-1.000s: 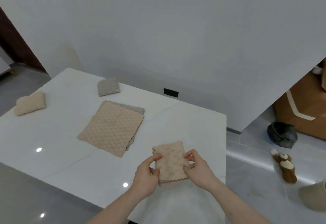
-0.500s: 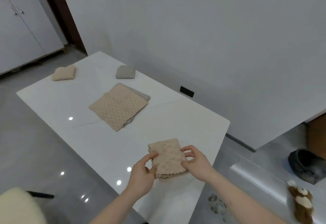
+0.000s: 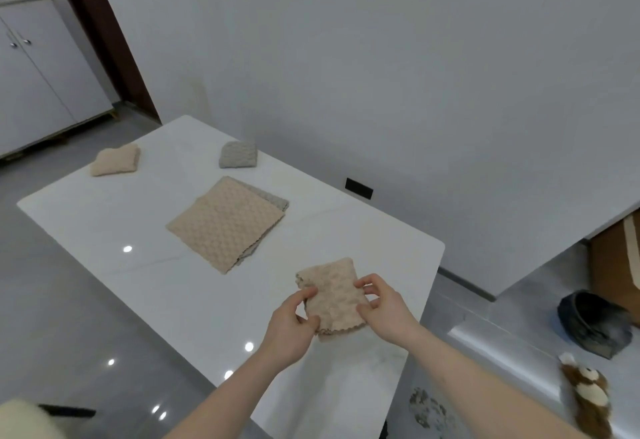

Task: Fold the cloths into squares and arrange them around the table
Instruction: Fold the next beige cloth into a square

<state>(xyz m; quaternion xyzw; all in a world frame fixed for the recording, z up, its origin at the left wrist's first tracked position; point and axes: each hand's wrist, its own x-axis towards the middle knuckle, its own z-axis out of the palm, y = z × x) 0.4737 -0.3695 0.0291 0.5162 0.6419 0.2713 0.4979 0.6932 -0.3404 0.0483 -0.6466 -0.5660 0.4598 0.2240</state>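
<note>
A folded beige cloth (image 3: 331, 295) is held near the right end of the white table (image 3: 145, 286). My left hand (image 3: 293, 326) pinches its left edge and my right hand (image 3: 382, 307) pinches its right edge. In the middle of the table a larger beige cloth (image 3: 224, 221) lies flat on top of a grey cloth (image 3: 273, 198), of which only an edge shows. A small folded beige cloth (image 3: 116, 160) sits at the far left, and a small folded grey cloth (image 3: 238, 154) sits by the far edge.
The table stands against a pale wall with a black socket plate (image 3: 359, 188). White cabinets (image 3: 38, 85) stand at the left. On the floor at the right are a dark round bowl-like thing (image 3: 594, 322) and a brown plush toy (image 3: 587, 395). A cardboard box (image 3: 616, 258) is at the right edge.
The view has swung left and pulled back, so the cabinets and more floor show. Both hands keep the same pinch on the folded beige cloth over the table's right end.
</note>
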